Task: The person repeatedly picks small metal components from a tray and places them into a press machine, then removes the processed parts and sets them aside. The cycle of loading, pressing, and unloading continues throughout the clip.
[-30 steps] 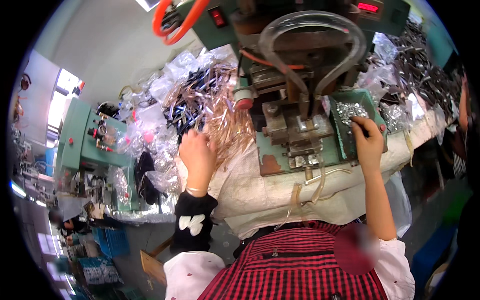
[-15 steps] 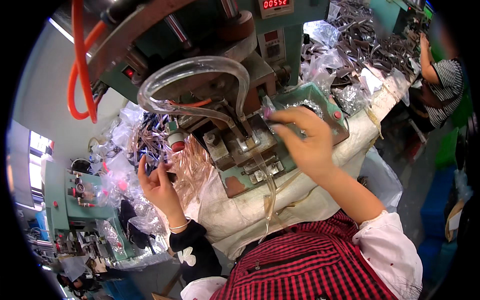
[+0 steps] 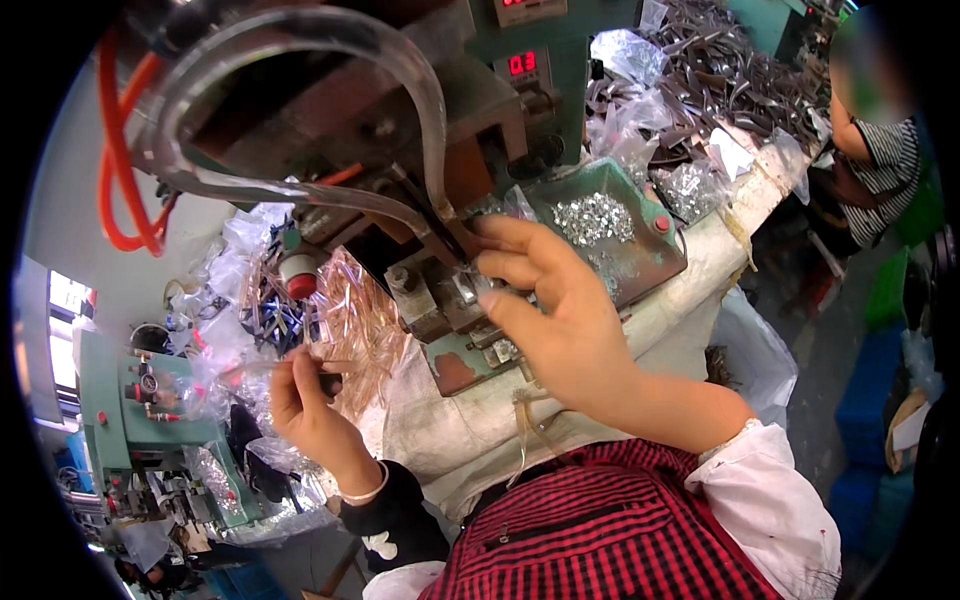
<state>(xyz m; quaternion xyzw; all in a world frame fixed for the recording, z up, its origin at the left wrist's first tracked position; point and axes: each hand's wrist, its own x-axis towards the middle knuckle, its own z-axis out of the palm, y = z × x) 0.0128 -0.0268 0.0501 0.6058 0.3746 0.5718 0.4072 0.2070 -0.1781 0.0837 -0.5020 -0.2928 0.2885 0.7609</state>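
My right hand (image 3: 565,315) reaches over the die of a green bench press, fingers stretched forward and thumb apart from them. Its fingertips are close to the bright metal die block (image 3: 463,290) and partly hidden among the dark parts; I see nothing held in it. A looped clear tube (image 3: 432,110) runs down to the die beside these fingers. To the left, my left hand (image 3: 312,412) is closed in a pinch on a thin translucent strip (image 3: 340,367). A small dark piece (image 3: 330,383) shows by its fingers. Close behind it lies a heap of pinkish clear strips (image 3: 365,330).
A green tray (image 3: 650,252) holds small shiny metal bits (image 3: 595,218). Dark curved parts (image 3: 730,85) are piled at the back right. A round red button (image 3: 301,286) stands left of the die. An orange hose (image 3: 112,190) hangs at far left. Another person (image 3: 880,170) works at right.
My right hand has moved left and inward, from the tray's edge to the die. My left hand now pinches a strip. The view has shifted, and the machine appears further left and up.
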